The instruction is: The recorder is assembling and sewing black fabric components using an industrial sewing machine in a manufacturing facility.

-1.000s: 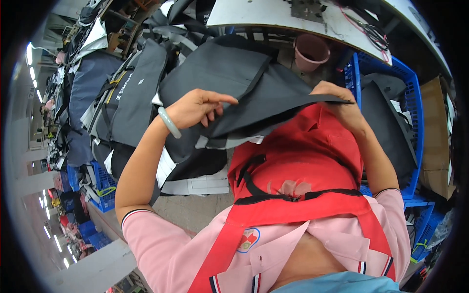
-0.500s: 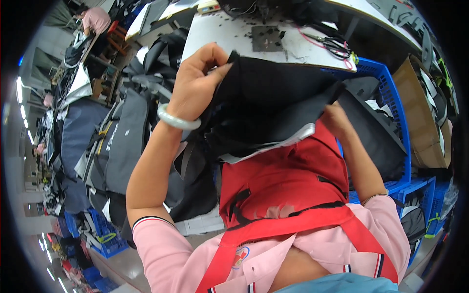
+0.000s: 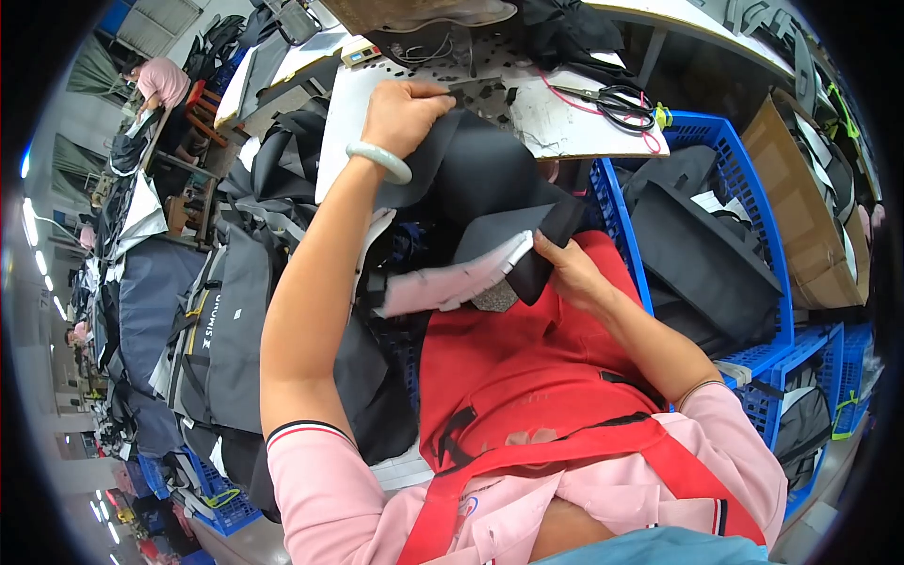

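The left hand (image 3: 403, 111) is stretched out over the white tabletop (image 3: 565, 122), its fingers curled and pinching the far edge of a black fabric panel (image 3: 471, 174), with a pale green bangle (image 3: 378, 161) around the wrist. The panel drapes from that grip down toward the lap. The right hand (image 3: 568, 273) sits closer to the body, above a red apron (image 3: 513, 377), its fingers pressed together on the near corner of the same black panel, where the cloth folds over a white foam-like lining (image 3: 452, 282). The panel thus hangs stretched between both hands, partly on the tabletop and partly over the lap. On the tabletop, just beyond the left hand, lie small dark cut pieces (image 3: 490, 94), and further right a pair of black-handled scissors (image 3: 617, 99) with a pink cord. To the right stands a blue plastic crate (image 3: 744, 202) holding more black fabric pieces. To the left, grey bags (image 3: 226, 330) lie stacked.
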### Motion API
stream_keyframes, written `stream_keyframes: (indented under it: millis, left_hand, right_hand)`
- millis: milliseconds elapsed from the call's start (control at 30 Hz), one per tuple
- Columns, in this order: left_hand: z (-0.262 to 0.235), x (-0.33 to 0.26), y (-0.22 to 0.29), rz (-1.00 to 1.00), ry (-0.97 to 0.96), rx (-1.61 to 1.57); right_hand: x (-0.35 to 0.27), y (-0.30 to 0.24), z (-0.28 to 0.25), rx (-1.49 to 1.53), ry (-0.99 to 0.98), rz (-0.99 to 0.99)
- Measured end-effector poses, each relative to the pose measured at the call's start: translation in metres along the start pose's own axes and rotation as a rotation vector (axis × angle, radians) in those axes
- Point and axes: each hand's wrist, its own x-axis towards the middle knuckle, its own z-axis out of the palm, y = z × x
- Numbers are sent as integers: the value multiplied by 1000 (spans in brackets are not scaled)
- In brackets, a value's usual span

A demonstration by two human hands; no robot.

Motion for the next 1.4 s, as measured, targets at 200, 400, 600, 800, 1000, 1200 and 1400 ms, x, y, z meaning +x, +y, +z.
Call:
stream_keyframes:
  millis: [200, 400, 600, 800, 1000, 1200, 1400]
  left_hand:
    - [8, 34, -17, -139, 23, -179]
    - [13, 47, -24, -133, -35, -238]
    - [8, 50, -24, -132, -125, -265]
    - [3, 47, -26, -218, -156, -290]
    - [7, 50, -22, -135, -138, -143]
    - [-8, -36, -22, -329, -261, -509]
    - [-33, -203, -72, -137, -400, -1081]
  right_hand:
    - [4, -19, 18, 55, 48, -40]
    - [5, -25, 10, 47, 70, -45]
    - [10, -27, 11, 13, 88, -32]
    - [4, -26, 12, -46, 109, -63]
    - [0, -21, 16, -67, 147, -68]
    - [-44, -31, -7, -484, -101, -48]
    - [-49, -38, -49, -804, -816, 282]
